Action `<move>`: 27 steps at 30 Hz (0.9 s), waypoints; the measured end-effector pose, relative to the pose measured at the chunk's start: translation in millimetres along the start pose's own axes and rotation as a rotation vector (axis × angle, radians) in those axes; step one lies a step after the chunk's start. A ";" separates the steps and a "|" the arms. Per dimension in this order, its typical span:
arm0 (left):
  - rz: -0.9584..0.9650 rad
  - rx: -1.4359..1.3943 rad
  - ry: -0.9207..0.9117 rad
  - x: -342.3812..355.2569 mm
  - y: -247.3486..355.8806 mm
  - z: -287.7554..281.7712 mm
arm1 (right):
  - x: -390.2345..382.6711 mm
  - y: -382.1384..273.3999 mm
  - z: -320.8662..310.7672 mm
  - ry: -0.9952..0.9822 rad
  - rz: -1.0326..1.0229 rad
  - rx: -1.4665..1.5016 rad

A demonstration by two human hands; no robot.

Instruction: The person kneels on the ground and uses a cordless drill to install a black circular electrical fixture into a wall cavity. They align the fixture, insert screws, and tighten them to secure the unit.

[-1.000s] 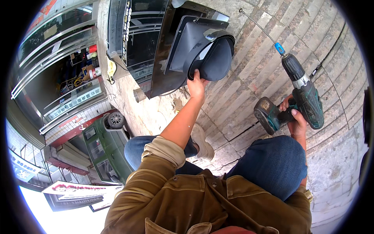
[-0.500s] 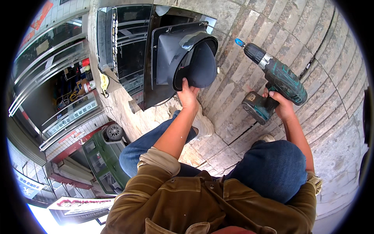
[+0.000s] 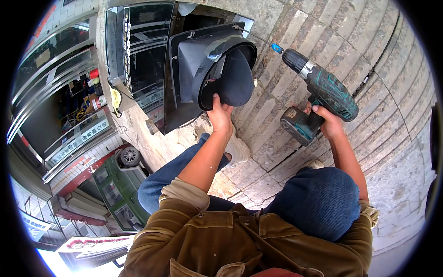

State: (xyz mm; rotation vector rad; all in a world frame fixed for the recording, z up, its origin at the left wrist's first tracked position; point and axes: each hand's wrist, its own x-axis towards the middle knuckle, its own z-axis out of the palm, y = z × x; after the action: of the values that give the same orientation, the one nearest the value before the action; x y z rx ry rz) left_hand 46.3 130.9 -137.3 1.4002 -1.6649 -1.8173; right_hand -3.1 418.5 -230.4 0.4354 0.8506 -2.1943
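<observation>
A dark grey vent hood (image 3: 188,69), with a square flange and a round mouth, stands against a dark metal panel at the upper middle. Inside its mouth sits a rounded flap (image 3: 237,78). My left hand (image 3: 220,116) is closed on the mouth's lower rim, thumb over the edge and the other fingers partly hidden. In my right hand (image 3: 330,123) is a green and black cordless drill (image 3: 328,90), gripped by its handle. Its long thin bit (image 3: 256,37), with a blue collar (image 3: 277,48), reaches to the flange's upper right corner. Whether it turns, I cannot tell.
Worn ribbed paving (image 3: 369,51) lies under the drill and to the right. Left of the hood are a glass window (image 3: 147,46) and a small yellow object (image 3: 115,99) on the ledge. Farther left stand an open shopfront (image 3: 74,101) and a green vehicle (image 3: 113,189).
The hood, drill and both hands appear slightly farther left, along with the whole scene. Both hands keep their holds, and the bit stays at the same corner of the flange.
</observation>
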 end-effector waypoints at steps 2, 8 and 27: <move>0.014 -0.001 0.028 -2.6 0.3 2.6 | 0.7 -1.0 5.4 0.009 0.010 0.001; 0.020 0.067 0.035 -3.1 1.7 7.8 | 4.8 2.5 8.5 0.032 0.036 -0.016; 0.482 0.645 -0.076 58.4 0.7 -11.8 | 44.4 -13.9 13.7 0.003 0.013 -0.033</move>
State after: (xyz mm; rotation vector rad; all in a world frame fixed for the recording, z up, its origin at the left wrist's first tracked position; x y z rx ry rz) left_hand 27.6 79.4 -160.6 0.9886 -2.4995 -1.1214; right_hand -44.0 393.5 -237.9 0.4270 0.8823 -2.1653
